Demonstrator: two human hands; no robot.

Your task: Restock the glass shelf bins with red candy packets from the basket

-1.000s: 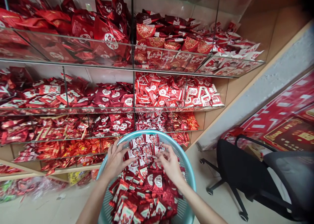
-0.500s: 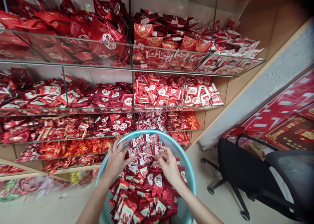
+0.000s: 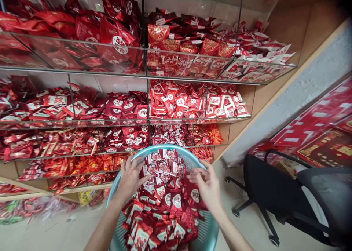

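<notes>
A turquoise plastic basket (image 3: pixel 215 229) in front of me holds many small red packets (image 3: pixel 143 234). My left hand (image 3: pixel 131 179) is at its left rim, fingers spread, the thumb reaching over small red-and-white packets (image 3: pixel 163 166) lined up at the far side. My right hand (image 3: pixel 207 186) is inside the right rim, fingertips pinched at the upper edge of a dark red packet (image 3: pixel 194 196) with a white label. Similar dark red packets (image 3: pixel 176 201) lie beside it in the middle of the basket. Its fingers partly hide that packet's edge.
Glass-fronted shelves (image 3: pixel 118 122) full of red packets rise behind the basket. A black office chair (image 3: pixel 277 188) stands on the right, near red printed boxes (image 3: pixel 324 144). Clear plastic bags (image 3: pixel 41 208) lie on the floor under the shelves at left.
My right hand has moved right and away from the lined-up red-and-white packets to the right rim. The labelled dark red packet there shows more fully, further left. My left hand stays nearly still.
</notes>
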